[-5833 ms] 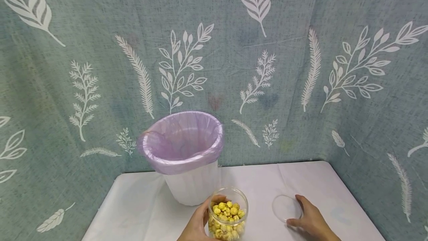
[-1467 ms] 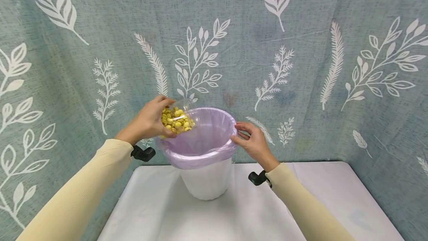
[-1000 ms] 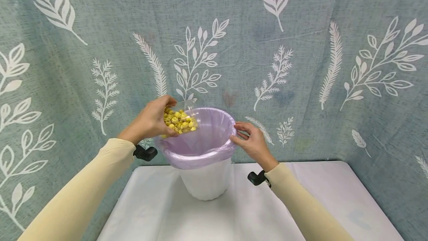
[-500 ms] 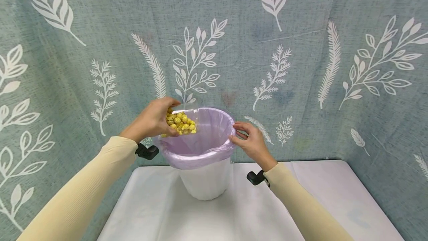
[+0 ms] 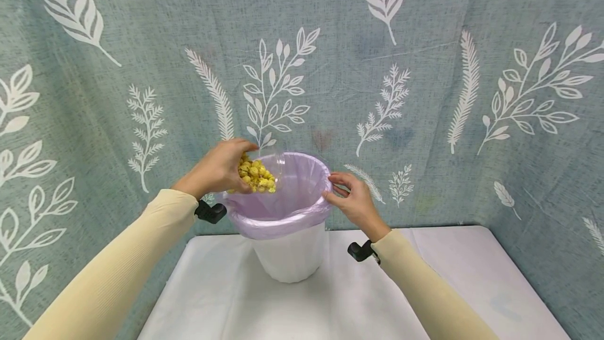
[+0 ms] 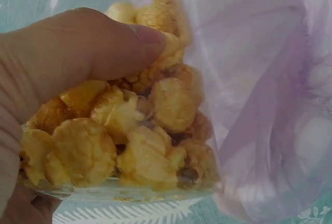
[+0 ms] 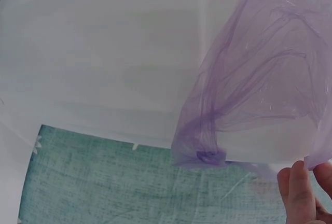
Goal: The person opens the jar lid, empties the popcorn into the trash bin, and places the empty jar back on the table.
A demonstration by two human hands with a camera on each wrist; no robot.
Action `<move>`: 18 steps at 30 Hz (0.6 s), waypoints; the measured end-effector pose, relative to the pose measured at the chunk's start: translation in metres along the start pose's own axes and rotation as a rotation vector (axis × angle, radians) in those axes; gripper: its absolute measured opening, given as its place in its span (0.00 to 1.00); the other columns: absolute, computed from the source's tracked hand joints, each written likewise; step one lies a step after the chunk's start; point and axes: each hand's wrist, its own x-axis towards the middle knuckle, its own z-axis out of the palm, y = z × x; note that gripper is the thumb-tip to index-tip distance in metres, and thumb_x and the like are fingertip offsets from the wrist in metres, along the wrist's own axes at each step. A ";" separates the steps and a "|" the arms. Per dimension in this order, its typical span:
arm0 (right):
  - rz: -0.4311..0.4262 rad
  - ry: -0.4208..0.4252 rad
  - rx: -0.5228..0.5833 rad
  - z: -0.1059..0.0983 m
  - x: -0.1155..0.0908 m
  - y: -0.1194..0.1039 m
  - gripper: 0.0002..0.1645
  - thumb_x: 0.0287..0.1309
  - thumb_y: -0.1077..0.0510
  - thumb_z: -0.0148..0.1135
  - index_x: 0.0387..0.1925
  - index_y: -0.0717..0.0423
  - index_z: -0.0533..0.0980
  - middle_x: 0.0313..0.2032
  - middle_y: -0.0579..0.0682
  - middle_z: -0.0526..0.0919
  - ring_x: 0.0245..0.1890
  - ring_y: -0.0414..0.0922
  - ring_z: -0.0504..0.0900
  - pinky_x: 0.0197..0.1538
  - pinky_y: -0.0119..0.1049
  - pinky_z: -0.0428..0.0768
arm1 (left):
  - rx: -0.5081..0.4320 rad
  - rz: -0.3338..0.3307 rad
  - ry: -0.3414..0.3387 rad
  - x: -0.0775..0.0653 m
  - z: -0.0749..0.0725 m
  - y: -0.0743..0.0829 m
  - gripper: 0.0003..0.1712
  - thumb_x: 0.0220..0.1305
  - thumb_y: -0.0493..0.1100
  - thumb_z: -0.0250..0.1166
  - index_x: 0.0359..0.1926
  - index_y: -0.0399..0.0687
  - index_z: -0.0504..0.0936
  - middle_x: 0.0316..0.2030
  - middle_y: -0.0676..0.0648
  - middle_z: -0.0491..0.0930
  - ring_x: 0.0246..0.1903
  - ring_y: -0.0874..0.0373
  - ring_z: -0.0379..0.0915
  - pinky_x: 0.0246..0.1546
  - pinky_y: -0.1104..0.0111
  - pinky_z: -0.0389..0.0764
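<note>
My left hand (image 5: 219, 168) grips a clear jar (image 5: 278, 164) of yellow popcorn (image 5: 257, 176), tipped on its side over the left part of the trash can (image 5: 288, 256). The mouth of the jar points right, over the opening. In the left wrist view, the thumb (image 6: 104, 42) presses along the jar wall and the popcorn (image 6: 85, 151) lies heaped inside. A purple bag (image 5: 283, 224) lines the white can and folds over its rim. With thumb and fingers, my right hand (image 5: 354, 198) holds the rim at the right side; the bag (image 7: 259, 79) hangs beside its fingertips in the right wrist view.
The can stands on a white-covered table (image 5: 401, 287) near its back edge. A green curtain (image 5: 330, 93) with white leaf prints hangs behind and at both sides. Each wrist wears a black camera mount (image 5: 211, 212).
Since the earliest frame, my left hand has raised the popcorn jar and tipped it over the can. My right hand left a clear round lid for the rim. Lately the jar edged right.
</note>
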 end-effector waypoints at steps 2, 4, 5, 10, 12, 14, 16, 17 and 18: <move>0.003 -0.001 -0.002 0.000 0.000 0.000 0.28 0.55 0.72 0.68 0.56 0.80 0.71 0.60 0.74 0.70 0.62 0.65 0.72 0.63 0.48 0.73 | 0.012 0.001 -0.004 0.001 -0.001 0.001 0.56 0.25 0.46 0.84 0.63 0.41 0.74 0.59 0.42 0.75 0.58 0.41 0.71 0.61 0.46 0.70; 0.004 -0.001 -0.005 0.000 0.000 0.000 0.27 0.56 0.72 0.68 0.56 0.80 0.71 0.60 0.73 0.70 0.62 0.64 0.72 0.63 0.48 0.73 | 0.017 0.005 -0.005 0.002 0.000 0.002 0.56 0.24 0.46 0.84 0.63 0.40 0.75 0.58 0.41 0.76 0.57 0.41 0.71 0.60 0.46 0.71; 0.007 -0.002 -0.010 0.000 0.000 0.000 0.27 0.56 0.71 0.68 0.56 0.80 0.71 0.60 0.73 0.70 0.62 0.64 0.72 0.63 0.48 0.73 | 0.020 0.008 -0.006 0.002 0.000 0.002 0.56 0.24 0.46 0.84 0.63 0.40 0.75 0.58 0.41 0.76 0.57 0.41 0.72 0.60 0.46 0.71; 0.007 -0.002 -0.019 0.001 -0.001 0.000 0.27 0.56 0.72 0.67 0.56 0.80 0.71 0.60 0.73 0.70 0.62 0.64 0.72 0.63 0.48 0.73 | 0.018 0.021 -0.003 0.002 0.003 0.001 0.55 0.24 0.46 0.84 0.62 0.40 0.75 0.57 0.42 0.76 0.56 0.41 0.72 0.59 0.46 0.71; 0.003 0.000 -0.017 0.001 -0.001 0.000 0.27 0.56 0.72 0.67 0.56 0.80 0.72 0.60 0.73 0.70 0.62 0.64 0.72 0.63 0.47 0.73 | 0.020 0.018 -0.007 0.002 0.003 0.001 0.55 0.25 0.46 0.84 0.62 0.41 0.75 0.57 0.42 0.76 0.57 0.41 0.72 0.60 0.46 0.71; -0.003 0.001 -0.012 0.001 -0.001 0.000 0.26 0.56 0.72 0.67 0.55 0.81 0.72 0.60 0.73 0.70 0.61 0.65 0.72 0.63 0.48 0.73 | 0.021 0.015 -0.010 0.001 0.003 0.002 0.55 0.25 0.47 0.85 0.62 0.41 0.75 0.57 0.42 0.76 0.57 0.40 0.72 0.60 0.45 0.71; -0.008 0.002 -0.014 0.001 -0.001 0.000 0.26 0.56 0.73 0.67 0.55 0.81 0.72 0.60 0.73 0.69 0.61 0.65 0.72 0.63 0.48 0.73 | 0.020 0.016 -0.013 0.001 0.004 0.002 0.55 0.25 0.47 0.85 0.63 0.41 0.75 0.57 0.42 0.76 0.57 0.41 0.72 0.60 0.45 0.71; -0.010 0.002 -0.012 0.001 -0.001 0.000 0.26 0.56 0.73 0.67 0.55 0.81 0.72 0.60 0.73 0.69 0.61 0.65 0.72 0.63 0.48 0.73 | 0.018 0.016 -0.013 0.001 0.004 0.002 0.55 0.25 0.47 0.85 0.63 0.42 0.75 0.57 0.43 0.76 0.57 0.41 0.72 0.60 0.46 0.71; -0.010 0.002 -0.012 0.001 -0.001 0.001 0.26 0.56 0.73 0.67 0.55 0.81 0.72 0.60 0.73 0.69 0.61 0.65 0.72 0.63 0.48 0.73 | 0.012 0.019 -0.016 0.001 0.004 0.002 0.55 0.25 0.46 0.85 0.63 0.41 0.75 0.57 0.43 0.76 0.57 0.41 0.72 0.60 0.45 0.71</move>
